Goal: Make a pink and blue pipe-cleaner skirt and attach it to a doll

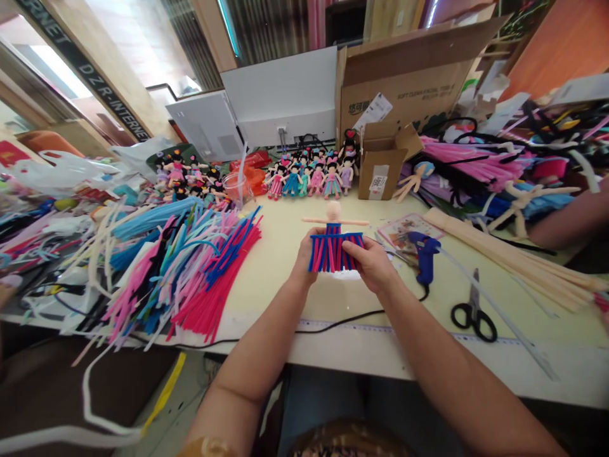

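Bright daylight, warped, blurred edges

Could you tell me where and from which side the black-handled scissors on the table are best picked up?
Probably by the black handle loops, coming from the near edge of the table: the scissors lie flat, blades shut and pointing away, loops toward the person. The right hand is nearer, though it holds the doll.
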`<action>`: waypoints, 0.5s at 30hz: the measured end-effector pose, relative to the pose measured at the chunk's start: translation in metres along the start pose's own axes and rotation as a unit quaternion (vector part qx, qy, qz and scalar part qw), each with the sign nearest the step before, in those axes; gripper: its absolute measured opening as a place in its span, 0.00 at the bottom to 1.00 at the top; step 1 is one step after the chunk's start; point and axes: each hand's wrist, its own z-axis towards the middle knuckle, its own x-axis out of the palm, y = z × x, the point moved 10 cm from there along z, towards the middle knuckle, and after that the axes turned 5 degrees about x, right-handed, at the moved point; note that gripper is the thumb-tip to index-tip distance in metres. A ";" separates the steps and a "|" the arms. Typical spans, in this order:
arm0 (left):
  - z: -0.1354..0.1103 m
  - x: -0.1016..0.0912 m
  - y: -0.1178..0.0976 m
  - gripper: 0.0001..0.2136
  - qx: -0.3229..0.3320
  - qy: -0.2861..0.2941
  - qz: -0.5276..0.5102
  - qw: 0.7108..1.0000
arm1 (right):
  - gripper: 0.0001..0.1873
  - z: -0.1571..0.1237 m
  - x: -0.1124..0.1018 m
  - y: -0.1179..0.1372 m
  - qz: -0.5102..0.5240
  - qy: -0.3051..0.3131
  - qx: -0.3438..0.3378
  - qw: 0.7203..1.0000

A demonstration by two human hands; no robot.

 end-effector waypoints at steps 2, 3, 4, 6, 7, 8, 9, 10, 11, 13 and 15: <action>0.001 -0.002 0.004 0.05 0.001 -0.006 0.002 1.000 | 0.19 0.000 0.000 0.001 0.022 -0.007 -0.012 1.000; 0.001 -0.002 0.004 0.05 0.011 -0.003 0.003 1.000 | 0.19 0.000 0.001 0.001 0.031 -0.008 -0.015 0.999; 0.001 -0.001 0.003 0.05 0.024 0.003 0.006 1.000 | 0.19 -0.001 0.001 0.000 0.041 -0.010 -0.016 0.999; 0.000 0.001 0.001 0.06 0.047 0.018 0.009 0.999 | 0.19 -0.001 0.001 -0.002 0.061 -0.016 -0.015 0.998; -0.001 0.002 0.001 0.07 0.055 0.023 0.009 0.998 | 0.19 -0.001 0.001 -0.003 0.070 -0.020 -0.014 0.997; -0.002 0.003 0.000 0.07 0.059 0.028 0.006 0.998 | 0.20 0.000 0.000 -0.005 0.076 -0.025 -0.011 0.997; -0.002 0.004 0.001 0.07 0.061 0.032 0.004 0.998 | 0.20 0.000 -0.001 -0.007 0.079 -0.029 -0.007 0.996; -0.003 0.005 0.001 0.08 0.062 0.036 0.002 0.997 | 0.20 0.001 -0.002 -0.008 0.080 -0.033 -0.004 0.996; -0.003 0.006 0.001 0.08 0.063 0.042 0.004 0.997 | 0.20 0.001 -0.002 -0.009 0.079 -0.036 -0.002 0.996; -0.005 0.009 0.000 0.09 0.068 0.056 0.013 0.996 | 0.21 0.002 -0.003 -0.010 0.076 -0.038 -0.002 0.996; -0.006 0.011 -0.001 0.11 0.073 0.064 0.017 0.995 | 0.21 0.002 -0.003 -0.010 0.076 -0.037 -0.006 0.996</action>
